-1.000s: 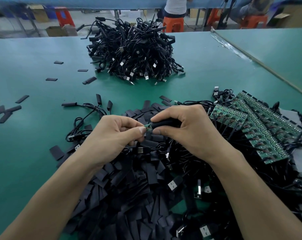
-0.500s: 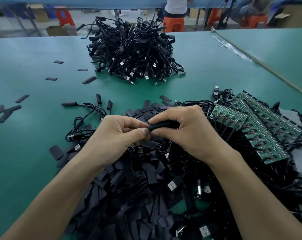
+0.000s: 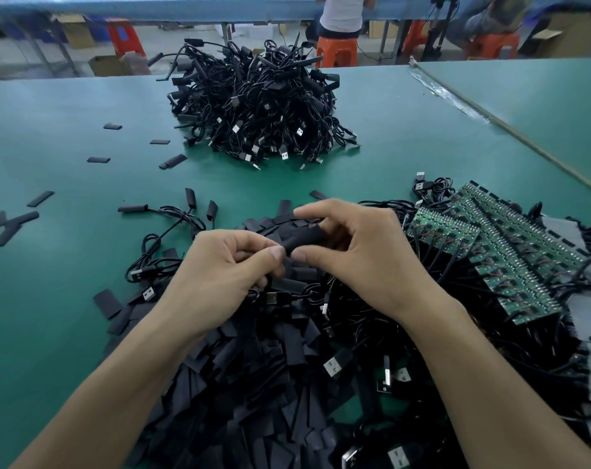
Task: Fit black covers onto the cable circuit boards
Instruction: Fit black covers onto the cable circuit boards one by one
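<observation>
Two hands on one black cover point(image 3: 304, 237), held over cover heap point(image 3: 253, 384) on worktop point(image 3: 67, 299). Right hand point(image 3: 365, 262) fingers curled round it; left hand point(image 3: 219, 279) fingers pinched at its left end. Circuit board hidden. Judgement: hold cover straight, feed in line, no forcing.

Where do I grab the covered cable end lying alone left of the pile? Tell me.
Pinch the covered end across its narrow sides, coming from above. It lies flat on the green table, long axis left to right, and its cable trails off rightward.
</observation>
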### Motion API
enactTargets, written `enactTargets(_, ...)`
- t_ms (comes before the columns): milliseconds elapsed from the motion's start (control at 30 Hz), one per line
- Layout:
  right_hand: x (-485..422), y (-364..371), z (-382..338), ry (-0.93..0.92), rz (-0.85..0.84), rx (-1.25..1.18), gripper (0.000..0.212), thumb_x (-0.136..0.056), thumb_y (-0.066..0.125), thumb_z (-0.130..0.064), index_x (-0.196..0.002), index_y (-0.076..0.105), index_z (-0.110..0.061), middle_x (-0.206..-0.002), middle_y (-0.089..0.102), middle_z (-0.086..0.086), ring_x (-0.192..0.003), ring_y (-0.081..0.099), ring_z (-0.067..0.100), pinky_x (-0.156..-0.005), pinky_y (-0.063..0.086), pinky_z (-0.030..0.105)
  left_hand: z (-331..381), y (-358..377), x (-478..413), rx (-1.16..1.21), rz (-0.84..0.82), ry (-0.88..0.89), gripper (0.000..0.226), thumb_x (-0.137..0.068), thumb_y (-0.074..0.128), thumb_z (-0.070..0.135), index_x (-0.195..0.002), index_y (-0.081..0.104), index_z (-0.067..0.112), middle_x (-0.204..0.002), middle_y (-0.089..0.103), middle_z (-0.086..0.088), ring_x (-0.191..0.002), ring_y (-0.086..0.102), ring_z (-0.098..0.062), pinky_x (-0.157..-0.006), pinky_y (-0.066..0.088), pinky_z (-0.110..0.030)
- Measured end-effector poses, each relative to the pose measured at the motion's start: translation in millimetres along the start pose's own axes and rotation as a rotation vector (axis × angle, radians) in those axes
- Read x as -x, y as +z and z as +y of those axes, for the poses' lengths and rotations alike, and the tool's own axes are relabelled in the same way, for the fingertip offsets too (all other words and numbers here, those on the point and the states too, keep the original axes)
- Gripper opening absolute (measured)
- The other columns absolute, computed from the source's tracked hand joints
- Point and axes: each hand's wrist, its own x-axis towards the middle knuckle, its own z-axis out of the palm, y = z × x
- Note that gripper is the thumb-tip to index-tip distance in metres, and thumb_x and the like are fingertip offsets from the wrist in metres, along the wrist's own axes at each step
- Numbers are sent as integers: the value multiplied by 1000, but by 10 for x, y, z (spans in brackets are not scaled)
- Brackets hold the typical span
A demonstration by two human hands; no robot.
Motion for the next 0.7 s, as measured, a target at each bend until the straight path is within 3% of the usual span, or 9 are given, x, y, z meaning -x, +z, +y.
enactTargets(167,-30,4,39,51,215,-107,13,-81,82,-20,-93,77,-24,-75,73,-13,-70,69,2,-71,56,21,26,10,-4,71,51,9,13,-91,68,16,-80,74,12,-68,74,-1,-52,56,-2,-53,46,-10)
enactTargets(300,-27,12,68,65,179,-176,15,-83,79,-17,-97,79,-20,-73,74,-11,-69,71,4,-70,55,18,26,34,2,99,61,1,14,-90,69,17,-79,74,11,-68,74,-2,-52,56,-2,-52,46,-10)
enactTargets(467,-31,8,98,71,110,-250,17,-83,79,-18,-100,78,-18,-74,75,-6,-69,73,9,-72,57,26,16,39,9,103,71,-7,13,-90,70,18,-79,75,13,-70,75,-3,-54,57,-4,-56,50,-12)
enactTargets(700,-33,-10,95,61,67,-333,12,-82,80,-18,-93,78,-21,-71,75,-4,-65,73,12,-67,54,20,5,54,7,78,61,-11,13,-91,68,15,-79,74,14,-68,74,-2,-53,58,-2,-56,50,-12)
